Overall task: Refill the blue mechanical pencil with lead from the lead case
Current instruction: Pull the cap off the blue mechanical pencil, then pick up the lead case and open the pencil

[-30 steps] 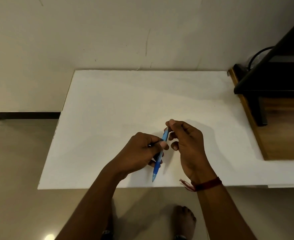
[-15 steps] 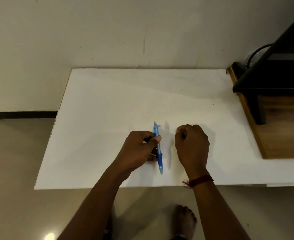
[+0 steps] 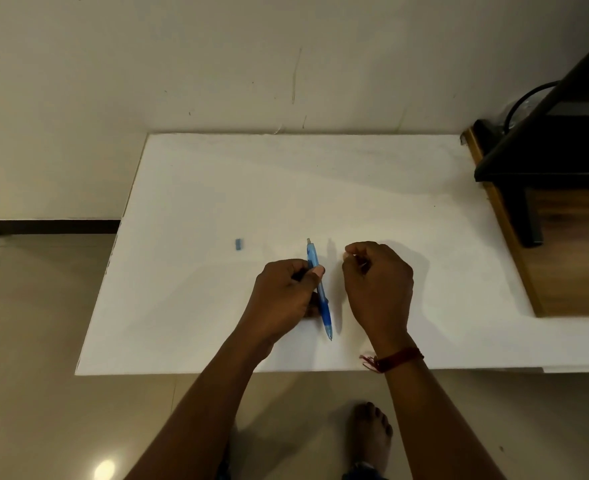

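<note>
My left hand (image 3: 282, 296) is shut on the blue mechanical pencil (image 3: 319, 289) at mid-barrel. The pencil stands nearly upright over the white table (image 3: 217, 188), tip toward me and its uncapped top end away from me. Something dark shows inside the same hand, mostly hidden by the fingers. My right hand (image 3: 378, 282) hovers just right of the pencil without touching it. Its fingers are curled and pinch something small and pale at the fingertips. A small blue piece (image 3: 239, 244) lies on the table to the left of the pencil.
A dark shelf frame (image 3: 546, 161) with a wooden base (image 3: 570, 251) stands at the table's right edge, with a black cable (image 3: 525, 98) behind it. The wall runs along the back. My bare foot (image 3: 371, 434) is on the tiled floor below the front edge.
My right hand has left the pencil's top end and moved right, closed. The pencil has straightened up in my left hand. The small blue piece now lies on the table at the left.
</note>
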